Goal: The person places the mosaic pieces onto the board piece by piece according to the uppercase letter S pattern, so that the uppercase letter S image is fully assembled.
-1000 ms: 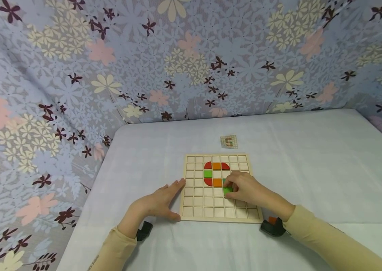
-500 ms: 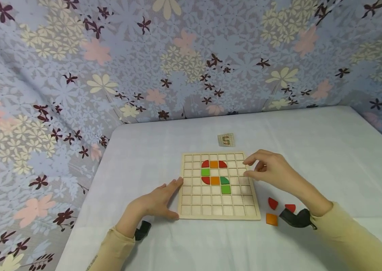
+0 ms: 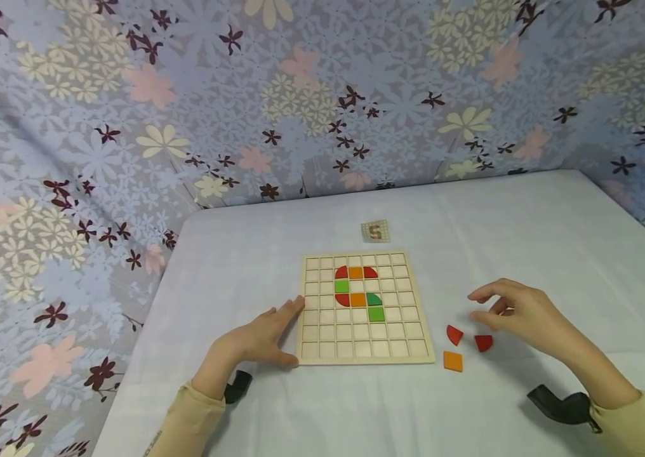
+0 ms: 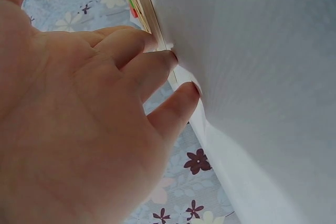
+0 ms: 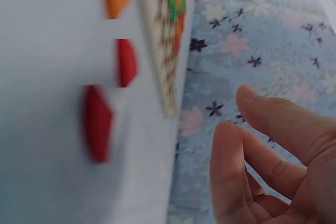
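Observation:
A wooden grid board (image 3: pixel 357 350) lies on the white-covered table. Red quarter-round, orange square and green tiles form a curved line in its cells, ending in a light green square (image 3: pixel 376 314). My left hand (image 3: pixel 259 339) rests at the board's left edge, fingers spread and touching its side. To the right of the board my right hand (image 3: pixel 519 314) hovers with nothing held, thumb and index finger apart. Closest to it are two red quarter-round tiles, one (image 3: pixel 484 343) under the hand and another (image 3: pixel 454 334) nearer the board. An orange square tile (image 3: pixel 452 361) lies just below them.
Behind the board lies a small pattern card (image 3: pixel 376 231) with a curved figure on a grid. A floral cloth (image 3: pixel 299 95) hangs behind and left of the table (image 3: pixel 242 241). Black wrist-camera mounts (image 3: pixel 559 404) sit below both wrists.
My right hand has let go of the light green square on the board and moved right, off the board, to above the loose tiles. The left hand stays at the board's edge.

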Demonstrator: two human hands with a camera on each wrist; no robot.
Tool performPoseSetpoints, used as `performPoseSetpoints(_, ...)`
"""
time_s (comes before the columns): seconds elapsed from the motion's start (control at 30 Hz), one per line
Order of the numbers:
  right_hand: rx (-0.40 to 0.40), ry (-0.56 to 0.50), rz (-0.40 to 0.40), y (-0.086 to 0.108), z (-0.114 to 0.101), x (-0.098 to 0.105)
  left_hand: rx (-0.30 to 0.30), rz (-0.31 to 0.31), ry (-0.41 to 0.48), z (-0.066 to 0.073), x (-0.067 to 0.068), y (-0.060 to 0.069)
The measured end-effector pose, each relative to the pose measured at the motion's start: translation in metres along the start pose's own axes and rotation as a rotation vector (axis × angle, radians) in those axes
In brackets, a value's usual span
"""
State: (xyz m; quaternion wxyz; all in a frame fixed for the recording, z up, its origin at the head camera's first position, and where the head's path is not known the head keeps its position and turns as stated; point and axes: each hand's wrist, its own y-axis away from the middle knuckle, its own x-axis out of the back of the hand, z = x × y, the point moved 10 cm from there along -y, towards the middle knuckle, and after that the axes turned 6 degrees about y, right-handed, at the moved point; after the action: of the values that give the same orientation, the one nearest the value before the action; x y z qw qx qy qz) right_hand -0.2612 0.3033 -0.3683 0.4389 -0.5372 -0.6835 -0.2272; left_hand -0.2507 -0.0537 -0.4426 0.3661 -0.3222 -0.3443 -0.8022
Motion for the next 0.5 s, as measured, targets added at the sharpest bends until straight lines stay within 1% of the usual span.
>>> performPoseSetpoints(0.1,-0.027,-0.009,-0.02,0.011,0.012,-0.008,0.001,0.0,0.001,0.001,0.001,0.0)
performPoseSetpoints(0.2,-0.044,-0.046,-0.052,0.02,0.021,-0.018,0.003,0.001,0.004,0.002,0.001,0.001)
performPoseSetpoints(0.33,-0.033,-0.049,-0.075,0.029,0.026,-0.03,0.004,0.005,0.005,0.002,0.001,0.001)
performPoseSetpoints(0.5,0.01,-0.004,-0.058,0.032,0.025,-0.034,0.005,0.006,0.014,0.001,0.0,0.0)
